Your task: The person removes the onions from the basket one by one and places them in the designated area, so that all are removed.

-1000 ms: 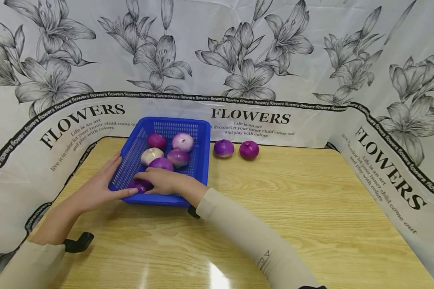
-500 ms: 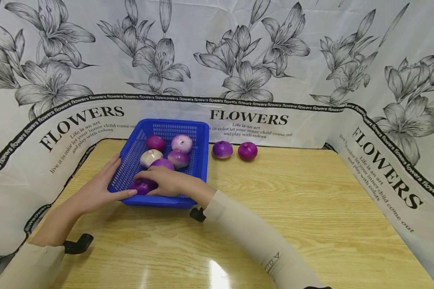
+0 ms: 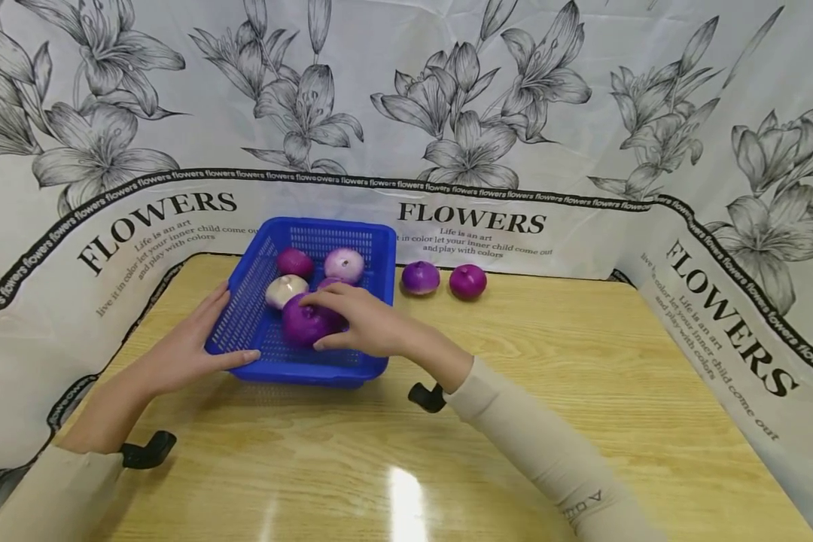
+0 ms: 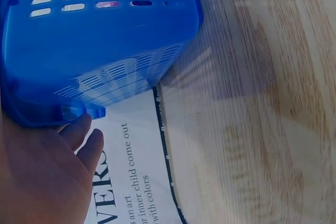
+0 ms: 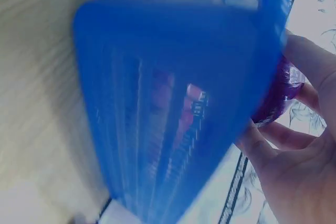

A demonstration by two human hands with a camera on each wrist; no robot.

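Observation:
My right hand (image 3: 362,320) grips a purple onion (image 3: 302,324) just above the near half of a blue plastic basket (image 3: 386,301). In the right wrist view, fingers and thumb lie around that onion (image 5: 275,98) beyond the basket wall. My left hand (image 3: 190,346) rests at the basket's near left corner, fingers fairly straight along the outer side and thumb on the front rim. Inside the basket lie a magenta onion (image 3: 295,263), a pale purple onion (image 3: 343,265) and a white onion (image 3: 286,290). Another purple onion (image 3: 330,283) is mostly covered by my right hand.
Two purple onions, a left one (image 3: 420,278) and a right one (image 3: 468,281), sit on the wood-grain table (image 3: 549,376) right of the basket. A white flower-printed cloth (image 3: 447,113) stands behind the table and along both sides.
My right hand has lifted the purple onion from the basket's near left corner and carried it up and rightward. The left hand stays at the basket corner.

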